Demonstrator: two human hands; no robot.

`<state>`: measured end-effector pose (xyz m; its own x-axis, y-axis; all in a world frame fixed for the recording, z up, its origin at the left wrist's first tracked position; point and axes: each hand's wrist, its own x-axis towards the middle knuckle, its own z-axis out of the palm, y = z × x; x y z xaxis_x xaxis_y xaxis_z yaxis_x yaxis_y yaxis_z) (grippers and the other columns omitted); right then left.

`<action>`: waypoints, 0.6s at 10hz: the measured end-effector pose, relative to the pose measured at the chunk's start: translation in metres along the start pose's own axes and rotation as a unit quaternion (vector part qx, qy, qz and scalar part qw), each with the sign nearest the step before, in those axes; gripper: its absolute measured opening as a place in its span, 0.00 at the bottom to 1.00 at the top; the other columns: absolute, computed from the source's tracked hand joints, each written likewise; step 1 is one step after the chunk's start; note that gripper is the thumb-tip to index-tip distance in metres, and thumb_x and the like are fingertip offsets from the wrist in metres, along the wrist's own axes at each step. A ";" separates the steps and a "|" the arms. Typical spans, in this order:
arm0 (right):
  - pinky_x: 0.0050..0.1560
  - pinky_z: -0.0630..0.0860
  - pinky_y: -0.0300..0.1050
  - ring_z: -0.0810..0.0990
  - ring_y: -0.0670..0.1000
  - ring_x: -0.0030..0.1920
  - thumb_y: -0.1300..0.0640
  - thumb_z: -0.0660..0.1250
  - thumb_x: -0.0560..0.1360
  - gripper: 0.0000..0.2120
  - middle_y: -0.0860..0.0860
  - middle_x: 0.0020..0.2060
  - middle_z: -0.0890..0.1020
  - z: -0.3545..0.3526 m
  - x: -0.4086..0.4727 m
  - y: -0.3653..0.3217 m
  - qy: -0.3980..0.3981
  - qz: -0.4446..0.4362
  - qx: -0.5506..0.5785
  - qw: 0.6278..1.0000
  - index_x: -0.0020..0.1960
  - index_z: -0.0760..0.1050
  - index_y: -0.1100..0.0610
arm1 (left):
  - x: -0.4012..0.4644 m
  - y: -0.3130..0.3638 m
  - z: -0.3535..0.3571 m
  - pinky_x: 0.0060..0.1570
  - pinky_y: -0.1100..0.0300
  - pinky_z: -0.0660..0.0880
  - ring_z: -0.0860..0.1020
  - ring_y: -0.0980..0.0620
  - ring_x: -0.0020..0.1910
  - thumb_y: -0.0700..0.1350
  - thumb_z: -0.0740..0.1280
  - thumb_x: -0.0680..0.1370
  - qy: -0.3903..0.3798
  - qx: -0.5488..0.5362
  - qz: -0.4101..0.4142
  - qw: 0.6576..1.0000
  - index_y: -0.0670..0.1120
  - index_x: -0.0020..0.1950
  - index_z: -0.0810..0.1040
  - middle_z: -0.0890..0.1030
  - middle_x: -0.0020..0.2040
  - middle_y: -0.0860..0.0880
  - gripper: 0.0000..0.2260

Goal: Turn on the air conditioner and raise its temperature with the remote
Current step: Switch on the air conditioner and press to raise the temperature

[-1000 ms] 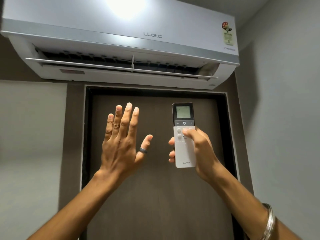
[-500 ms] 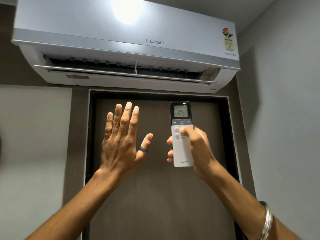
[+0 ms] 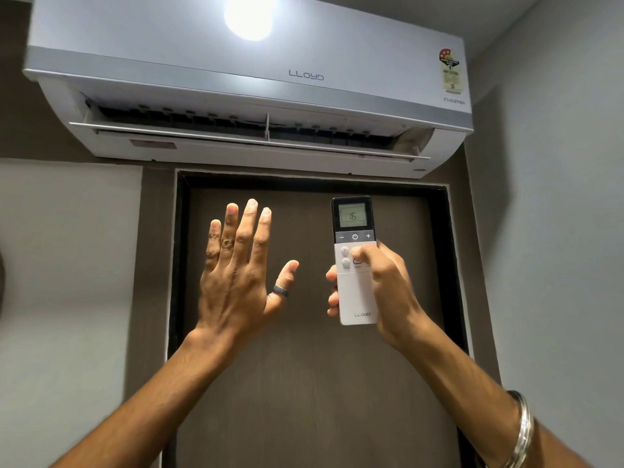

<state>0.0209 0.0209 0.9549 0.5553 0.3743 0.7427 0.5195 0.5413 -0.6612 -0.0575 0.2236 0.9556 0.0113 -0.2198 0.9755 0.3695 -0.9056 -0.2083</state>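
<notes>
1. Your right hand (image 3: 385, 288) is wrapped around the lower half of the remote (image 3: 354, 265), fingers curled behind it at 9 o'clock of the body and the thumb lying across the white button area. Your left hand (image 3: 236, 275) holds nothing; it is spread flat, palm toward the air conditioner (image 3: 250, 96), well apart from the remote.

2. The remote stands upright at about 1 o'clock from your left hand, in front of the brown door (image 3: 304, 383) and below the unit's open vent flap. Its screen (image 3: 352, 216) reads what looks like 15.

3. Expect the remote to be a light, rigid plastic slab with smooth sides, so it can slip if your hold loosens. Keep your hold low on the white body, as now, where the case is plain.

4. The dark strip at 12 o'clock of your thumb carries the minus, power and plus keys (image 3: 355, 236). Your thumb sits just below that strip, not on it.

5. The plus key is at about 1 o'clock from your thumb tip. To raise the temperature, I judge you should slide the thumb up without shifting the fingers behind, so the top stays aimed at the unit.

6. Press lightly; these keys likely need little force, and a hard push could tip the remote backward.
</notes>
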 end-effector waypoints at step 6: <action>0.32 0.84 0.54 0.83 0.57 0.27 0.51 0.62 0.75 0.14 0.56 0.36 0.87 0.000 0.004 0.003 0.018 -0.002 -0.003 1.000 0.54 0.75 0.59 | -0.002 -0.001 0.007 0.81 0.38 0.53 0.52 0.38 0.83 0.62 0.58 0.81 -0.002 -0.008 -0.002 1.000 0.40 0.82 0.60 0.58 0.83 0.38 0.36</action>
<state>0.0250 0.0237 0.9564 0.5752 0.3447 0.7418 0.5263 0.5382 -0.6582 -0.0511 0.2273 0.9542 0.0134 -0.2148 0.9766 0.3552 -0.9119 -0.2055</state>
